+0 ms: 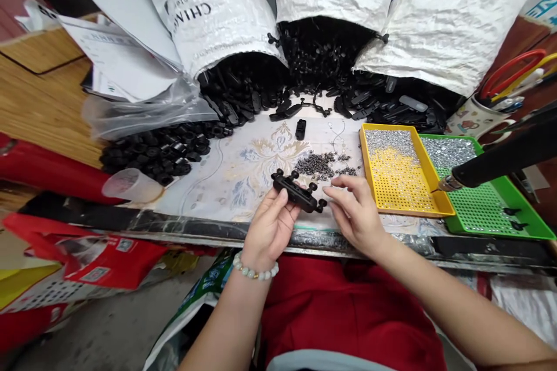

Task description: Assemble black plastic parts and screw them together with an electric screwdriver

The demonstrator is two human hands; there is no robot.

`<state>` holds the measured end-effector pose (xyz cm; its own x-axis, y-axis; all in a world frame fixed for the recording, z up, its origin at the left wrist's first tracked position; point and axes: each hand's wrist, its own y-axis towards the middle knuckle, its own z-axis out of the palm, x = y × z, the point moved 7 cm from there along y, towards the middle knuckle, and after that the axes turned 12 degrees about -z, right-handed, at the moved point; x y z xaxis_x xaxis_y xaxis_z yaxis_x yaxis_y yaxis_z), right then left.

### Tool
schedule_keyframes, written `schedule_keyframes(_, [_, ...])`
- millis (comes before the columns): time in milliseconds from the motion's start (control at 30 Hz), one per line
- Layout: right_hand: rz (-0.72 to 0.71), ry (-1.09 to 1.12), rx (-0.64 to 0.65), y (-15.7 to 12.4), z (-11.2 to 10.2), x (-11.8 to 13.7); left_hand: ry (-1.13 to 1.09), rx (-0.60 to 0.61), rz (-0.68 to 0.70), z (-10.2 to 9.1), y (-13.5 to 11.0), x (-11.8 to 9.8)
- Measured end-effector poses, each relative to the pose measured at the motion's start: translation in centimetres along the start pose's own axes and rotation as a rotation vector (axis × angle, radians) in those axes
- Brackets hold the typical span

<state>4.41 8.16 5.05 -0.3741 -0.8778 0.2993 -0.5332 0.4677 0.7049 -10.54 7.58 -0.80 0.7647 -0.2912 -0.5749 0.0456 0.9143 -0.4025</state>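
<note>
Black plastic bracket (pixel 296 190) rests in the left hand's (pixel 270 227) grip; right hand's (pixel 354 214) grip unclear.

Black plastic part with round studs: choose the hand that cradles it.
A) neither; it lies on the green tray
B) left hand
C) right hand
B: the left hand supports the black plastic part on its fingers, while the right hand sits just beside it.
</note>
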Motion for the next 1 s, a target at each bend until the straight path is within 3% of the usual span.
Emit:
schedule_keyframes(100, [0.24,0.189,-0.032,-0.7,0.9,-0.7,0.014,-0.008,0.025,0.0,0.0,0.3])
schedule_keyframes(200, [0.339,0.308,-0.068,-1.0,1.8,-0.9,0.063,0.013,0.043,0.5,-0.3,0.6])
schedule_keyframes(500, [0.47,0.503,-0.128,-1.9,2.6,-1.4,0.085,0.002,0.12,0.6,-1.0,0.5])
schedule_keyframes(800, [0.568,0.472,-0.287,-2.9,2.5,-1.7,0.26,0.003,0.191,2.1,-1.0,2.0])
schedule_keyframes(900, [0.598,0.425,-0.213,-3.3,2.4,-1.7,0.309,0.015,0.206,2.8,-0.8,2.6])
schedule_keyframes(1000, [0.474,0.226,0.021,-3.2,0.0,-0.8,0.253,0.019,0.145,3.2,-0.3,3.5])
